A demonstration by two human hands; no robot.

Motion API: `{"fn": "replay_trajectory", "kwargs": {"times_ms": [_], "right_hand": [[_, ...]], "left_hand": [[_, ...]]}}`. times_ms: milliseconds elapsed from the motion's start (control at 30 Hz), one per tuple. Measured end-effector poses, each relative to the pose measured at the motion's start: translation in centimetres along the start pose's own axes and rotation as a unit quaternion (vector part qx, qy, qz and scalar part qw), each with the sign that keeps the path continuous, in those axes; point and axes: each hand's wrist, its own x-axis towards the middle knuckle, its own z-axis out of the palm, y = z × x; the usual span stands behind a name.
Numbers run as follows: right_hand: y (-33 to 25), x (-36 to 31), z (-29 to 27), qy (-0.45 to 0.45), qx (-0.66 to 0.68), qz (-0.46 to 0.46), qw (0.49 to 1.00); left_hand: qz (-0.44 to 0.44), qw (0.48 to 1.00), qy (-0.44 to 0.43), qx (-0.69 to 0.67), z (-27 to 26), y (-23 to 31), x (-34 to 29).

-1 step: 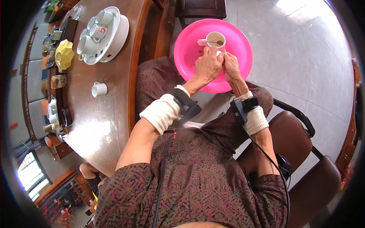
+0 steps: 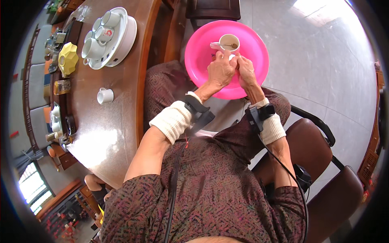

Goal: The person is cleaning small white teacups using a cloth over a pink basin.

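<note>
Presently, both hands are brought together above the near half of a round pink basin (image 2: 256,44), which is at the level of the person's knees. The left hand (image 2: 221,72) has its fingers bent and pressed close to each other, and their tips meet a small white piece (image 2: 231,57). The right hand (image 2: 246,73) is just beside it, its fingers also curled and drawn together at the same piece; whether each hand really pinches it, I cannot tell, because the fingers cover most of it. Just beyond the fingertips, inside the basin, is a white cup (image 2: 229,39) with its opening turned up, and a thin spoon-like tool (image 2: 234,46) lies across it, the brownish end over the opening. On both wrists are cream cuffs (image 2: 172,118) with dark devices strapped upon them. To the left, on the wooden table (image 2: 121,121), one small cup (image 2: 105,96) stands alone, well apart from the hands, while a white oval tray (image 2: 130,38) carries several other cups. Farther left is a yellow faceted object (image 2: 68,59).
</note>
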Motion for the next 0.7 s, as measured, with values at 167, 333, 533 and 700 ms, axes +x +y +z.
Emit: {"fn": "replay_trajectory", "kwargs": {"times_ms": [167,333,533,700], "right_hand": [[0.1,-1.1,2.0,-0.051,-0.253,-0.105,0.961],[0.5,-0.9,2.3,-0.104,-0.392,-0.134,0.904],[3.0,2.7,-0.5,-0.058,-0.511,-0.171,0.840],[4.7,5.4,-5.3,0.158,-0.413,0.007,0.897]], "left_hand": [[-0.137,0.981,0.000,-0.138,2.4,-5.5,1.2],[-0.311,0.913,-0.046,-0.261,3.3,-7.7,1.9],[-0.343,0.935,-0.061,-0.065,3.8,-7.4,1.4],[-0.386,0.904,-0.125,-0.133,5.2,-6.0,1.8]]}}
